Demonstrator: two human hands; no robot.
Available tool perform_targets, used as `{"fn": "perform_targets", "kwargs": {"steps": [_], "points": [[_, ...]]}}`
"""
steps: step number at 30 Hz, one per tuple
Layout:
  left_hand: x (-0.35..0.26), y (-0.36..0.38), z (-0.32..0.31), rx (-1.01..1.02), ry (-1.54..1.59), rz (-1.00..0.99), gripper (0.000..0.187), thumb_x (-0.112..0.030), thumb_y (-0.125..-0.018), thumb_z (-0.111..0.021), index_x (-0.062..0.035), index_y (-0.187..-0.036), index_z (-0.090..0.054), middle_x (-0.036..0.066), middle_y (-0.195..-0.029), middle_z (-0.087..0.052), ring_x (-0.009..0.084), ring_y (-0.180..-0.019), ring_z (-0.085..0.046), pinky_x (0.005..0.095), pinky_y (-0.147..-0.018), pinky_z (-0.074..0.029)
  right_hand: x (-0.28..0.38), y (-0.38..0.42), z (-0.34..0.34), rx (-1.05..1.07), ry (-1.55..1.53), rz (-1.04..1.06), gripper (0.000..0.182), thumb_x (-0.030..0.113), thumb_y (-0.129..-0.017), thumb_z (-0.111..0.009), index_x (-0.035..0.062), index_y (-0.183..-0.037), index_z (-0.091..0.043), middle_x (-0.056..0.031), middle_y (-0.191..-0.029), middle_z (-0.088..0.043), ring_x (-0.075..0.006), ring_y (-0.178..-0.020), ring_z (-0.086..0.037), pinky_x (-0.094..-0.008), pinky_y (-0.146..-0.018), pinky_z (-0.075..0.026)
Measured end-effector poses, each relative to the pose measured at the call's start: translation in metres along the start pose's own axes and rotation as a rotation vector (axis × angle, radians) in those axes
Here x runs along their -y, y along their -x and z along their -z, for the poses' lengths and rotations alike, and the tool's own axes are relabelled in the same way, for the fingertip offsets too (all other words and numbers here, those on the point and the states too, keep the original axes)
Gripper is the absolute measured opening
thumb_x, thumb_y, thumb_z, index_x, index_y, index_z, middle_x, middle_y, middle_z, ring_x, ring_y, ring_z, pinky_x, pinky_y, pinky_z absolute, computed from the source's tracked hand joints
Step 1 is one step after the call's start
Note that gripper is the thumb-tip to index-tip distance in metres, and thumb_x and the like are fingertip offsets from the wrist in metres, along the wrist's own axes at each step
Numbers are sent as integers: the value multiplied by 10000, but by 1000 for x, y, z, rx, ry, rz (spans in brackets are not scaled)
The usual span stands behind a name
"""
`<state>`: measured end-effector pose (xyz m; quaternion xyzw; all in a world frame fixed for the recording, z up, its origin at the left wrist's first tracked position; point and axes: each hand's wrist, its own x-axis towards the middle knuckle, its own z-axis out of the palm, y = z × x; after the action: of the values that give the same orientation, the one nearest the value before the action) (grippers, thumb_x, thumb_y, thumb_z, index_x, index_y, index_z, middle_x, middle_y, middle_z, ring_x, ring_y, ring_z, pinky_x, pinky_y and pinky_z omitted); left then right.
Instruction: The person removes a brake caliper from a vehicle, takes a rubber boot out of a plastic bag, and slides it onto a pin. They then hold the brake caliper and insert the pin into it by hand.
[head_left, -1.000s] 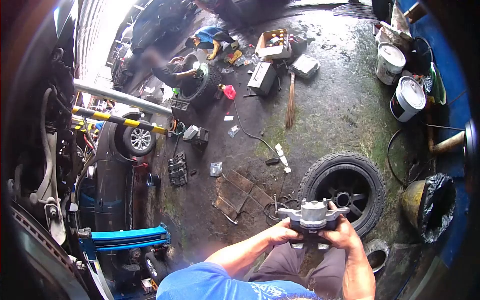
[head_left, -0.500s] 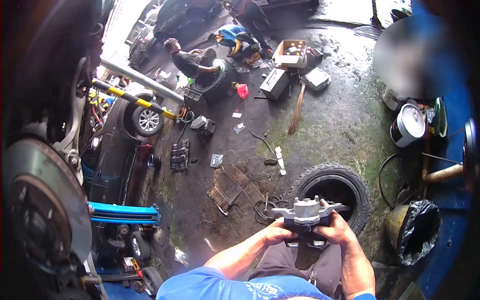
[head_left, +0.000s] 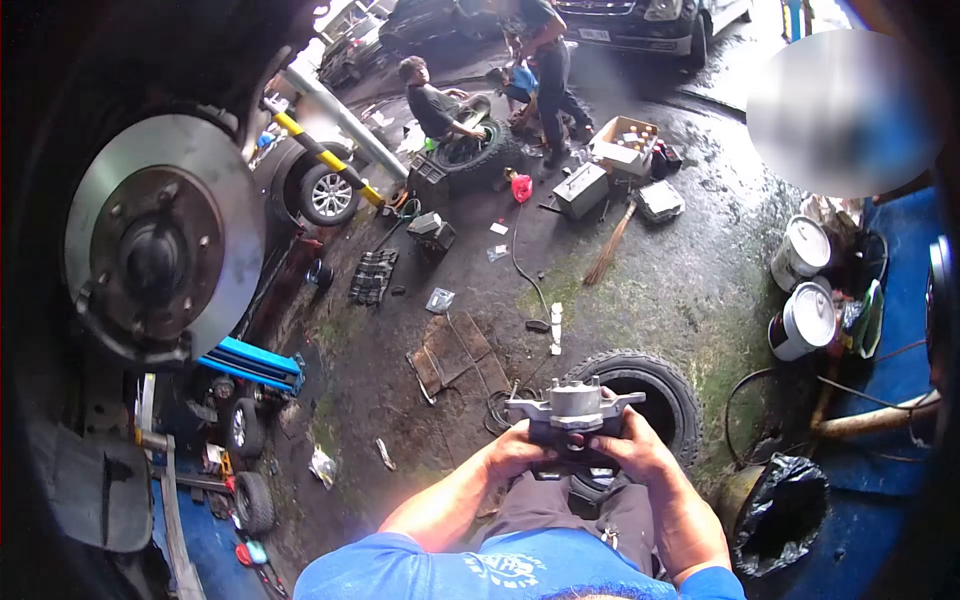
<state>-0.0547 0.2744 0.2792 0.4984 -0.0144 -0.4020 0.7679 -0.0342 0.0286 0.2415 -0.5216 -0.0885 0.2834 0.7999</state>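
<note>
A grey metal brake caliper (head_left: 576, 408) is held in front of my body, its round piston housing turned up and away from me. My left hand (head_left: 512, 450) grips its left side, thumb against the dark lower part. Round its right side my right hand (head_left: 634, 447) is closed, with the thumb near the middle. The fingers under the caliper are hidden. On the far left stands a bare brake disc (head_left: 215, 235) with a studded hub (head_left: 150, 255), apart from both hands. Behind the caliper a tyre (head_left: 680, 395) lies on the floor.
A blue lift arm (head_left: 255, 365) juts out below the disc. A bin with a black bag (head_left: 785, 515) and white buckets (head_left: 805, 318) stand at right. A broom (head_left: 610, 245), a metal box (head_left: 581, 190) and cardboard (head_left: 455, 355) lie ahead. Several people work at the back around another tyre (head_left: 470, 148).
My view has turned left, so the brake disc shows more fully. The caliper stays in both hands, now slightly further left in view. A person at the back now shows standing.
</note>
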Motion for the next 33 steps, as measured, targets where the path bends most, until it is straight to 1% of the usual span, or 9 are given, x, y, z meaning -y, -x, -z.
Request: {"fn": "perform_targets", "kwargs": {"steps": [8,16,17,19,22,24,27,29,33], "points": [[1,50,-33,-139,61,-123,441,-121,-818,-662,18,-1232,-606,115,-1204,-635,216,-1126,-587,359,-1016,-422,27,6,-31,138,98,-16,700,257,-792,-772,-58,-1312,-425,-104,-1196,-582,-161,-1103,-524,-331,-989,-413],[-3,113,-26,-248,143,-293,533,-204,-850,-708,3,-1306,-528,102,-1159,-649,218,-1075,-613,353,-967,-460,51,-16,-77,169,240,-191,660,127,-784,-736,-7,-1349,-423,-105,-1197,-594,-174,-1125,-529,-332,-989,-421],[-3,132,-15,-330,130,-285,511,-178,-854,-694,8,-1299,-525,123,-1178,-638,236,-1073,-618,368,-955,-474,24,-28,-75,222,225,-6,666,137,-791,-741,-4,-1357,-420,-104,-1212,-590,-183,-1147,-524,-330,-993,-418],[-3,172,7,-480,106,-261,471,-125,-861,-664,19,-1285,-520,166,-1215,-616,273,-1067,-629,397,-929,-502,14,-32,-81,251,158,-15,678,141,-804,-735,5,-1381,-406,-97,-1223,-584,-186,-1151,-525,-338,-996,-419],[-33,236,37,-925,100,-709,260,-230,-915,-568,19,-856,-612,131,-776,-633,225,-701,-628,346,-636,-539,30,-47,-113,395,-65,-46,661,98,-833,-691,21,-1412,-383,-86,-1241,-575,-184,-1161,-516,-349,-1011,-400],[-67,254,21,-1268,-72,-891,142,-131,-917,-570,-6,-861,-611,86,-714,-620,162,-617,-602,282,-558,-504,32,-49,-122,366,-39,-38,660,82,-839,-669,30,-1426,-371,-79,-1240,-571,-179,-1151,-512,-343,-1013,-391],[-81,251,12,-1401,-754,-878,76,-54,-871,-632,-13,-934,-638,84,-768,-634,180,-643,-611,296,-587,-495,62,-60,-150,294,299,228,700,93,-817,-667,31,-1437,-349,-76,-1188,-573,-182,-1074,-529,-319,-966,-418],[-106,237,-19,-1251,-1262,-997,167,-8,-809,-661,-26,-975,-668,112,-833,-639,219,-720,-629,321,-648,-508,58,-74,-149,238,543,319,580,112,-812,-687,12,-1324,-434,-125,-1128,-592,-187,-1045,-554,-331,-925,-451],[-132,186,-43,-960,-1511,-805,338,-40,-757,-690,-47,-1095,-677,142,-1029,-599,289,-985,-578,369,-845,-475,56,-94,-146,278,593,291,432,133,-794,-703,12,-1155,-499,-139,-951,-651,-217,-899,-626,-350,-813,-493]]}}
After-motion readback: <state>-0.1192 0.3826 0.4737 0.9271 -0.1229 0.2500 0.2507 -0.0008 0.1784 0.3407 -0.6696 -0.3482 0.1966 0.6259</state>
